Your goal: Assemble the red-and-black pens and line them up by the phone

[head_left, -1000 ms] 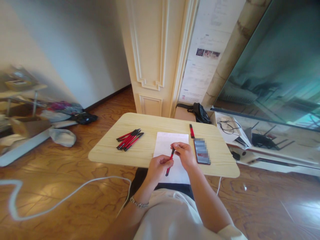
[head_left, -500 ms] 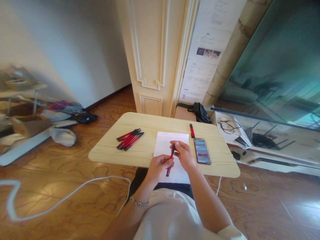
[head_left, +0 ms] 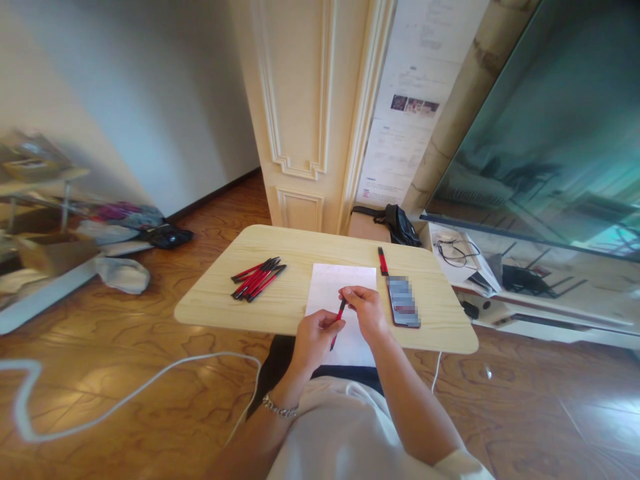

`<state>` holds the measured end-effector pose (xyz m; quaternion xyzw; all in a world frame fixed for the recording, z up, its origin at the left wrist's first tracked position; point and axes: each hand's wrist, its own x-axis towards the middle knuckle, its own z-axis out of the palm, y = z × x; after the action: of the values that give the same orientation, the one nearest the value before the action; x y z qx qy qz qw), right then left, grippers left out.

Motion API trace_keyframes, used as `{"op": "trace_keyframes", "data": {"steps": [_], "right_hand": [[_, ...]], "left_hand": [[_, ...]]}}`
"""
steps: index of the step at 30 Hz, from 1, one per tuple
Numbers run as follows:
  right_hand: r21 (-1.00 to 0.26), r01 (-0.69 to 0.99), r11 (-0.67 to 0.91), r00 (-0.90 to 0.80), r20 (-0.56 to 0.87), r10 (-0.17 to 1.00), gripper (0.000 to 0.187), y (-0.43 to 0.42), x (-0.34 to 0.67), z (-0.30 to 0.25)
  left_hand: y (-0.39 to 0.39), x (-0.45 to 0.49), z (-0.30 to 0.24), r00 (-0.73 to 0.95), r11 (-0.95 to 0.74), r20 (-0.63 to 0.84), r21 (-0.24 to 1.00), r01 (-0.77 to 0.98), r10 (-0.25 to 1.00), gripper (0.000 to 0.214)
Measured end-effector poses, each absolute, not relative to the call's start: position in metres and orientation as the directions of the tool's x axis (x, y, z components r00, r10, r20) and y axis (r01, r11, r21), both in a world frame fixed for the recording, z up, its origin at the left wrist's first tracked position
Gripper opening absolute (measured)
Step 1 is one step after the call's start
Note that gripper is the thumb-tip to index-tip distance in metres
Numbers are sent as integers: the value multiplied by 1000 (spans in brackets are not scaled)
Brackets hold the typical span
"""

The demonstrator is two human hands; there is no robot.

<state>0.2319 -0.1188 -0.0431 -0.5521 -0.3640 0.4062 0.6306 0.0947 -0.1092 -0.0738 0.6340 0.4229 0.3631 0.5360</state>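
Left hand (head_left: 316, 337) and right hand (head_left: 367, 311) gripping pen (head_left: 341, 312), paper (head_left: 353, 348) beneath, black bag (head_left: 401, 225) beyond, contents hidden

Your left hand (head_left: 315, 338) and right hand (head_left: 369, 312) held a red-and-black pen (head_left: 341, 311) over paper (head_left: 323, 283) — more pens (head_left: 259, 279) lay at ten o'clock.

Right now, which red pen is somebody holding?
The pen in the left hand and right hand, above the white paper; the other pens lie on the table.

A home: television (head_left: 545, 153), wooden floor (head_left: 165, 433)
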Motion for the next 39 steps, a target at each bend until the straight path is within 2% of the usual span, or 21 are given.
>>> {"op": "trace_keyframes", "data": {"steps": [4,8,13,17,19,22,25,28,34,36,39], "right_hand": [[-995,-81,60,434,19,901,28,-117,229,-44],[-995,-92,45,411,3,911,32,-118,228,-40],[-993,-75,90,360,57,931,39,-126,234,-40],[-999,-27,19,344,9,939,36,-138,235,-53],[-995,-100,16,309,-16,951,30,-144,231,-60],[-941,-319,111,362,-13,932,24,-147,220,-65],[-807,-544,229,433,-36,901,17,-145,211,-65],[-698,-663,270,442,-74,894,17,-139,207,-60],[-636,-661,398,545,-42,838,24,-120,231,-37],[-661,-610,437,593,-15,805,26,-115,246,-31],[-713,-581,392,575,-18,818,38,-112,267,-28]], "left_hand": [[-112,94,-70,363,-113,34,974,197,931,24],[-108,94,-67,387,-106,43,984,144,921,23],[-97,99,-63,406,44,18,989,-143,914,26],[-93,103,-59,336,166,-37,917,-363,941,33],[-93,105,-57,324,194,-40,867,-459,945,33],[-97,109,-56,341,230,-39,808,-543,939,29],[-100,112,-55,372,265,-48,785,-560,927,26],[-104,114,-54,381,270,-52,794,-545,923,27],[-106,110,-59,406,219,-49,897,-384,913,42],[-104,105,-62,395,208,-61,916,-342,917,44],[-100,99,-66,347,162,-45,934,-317,937,43]]}}
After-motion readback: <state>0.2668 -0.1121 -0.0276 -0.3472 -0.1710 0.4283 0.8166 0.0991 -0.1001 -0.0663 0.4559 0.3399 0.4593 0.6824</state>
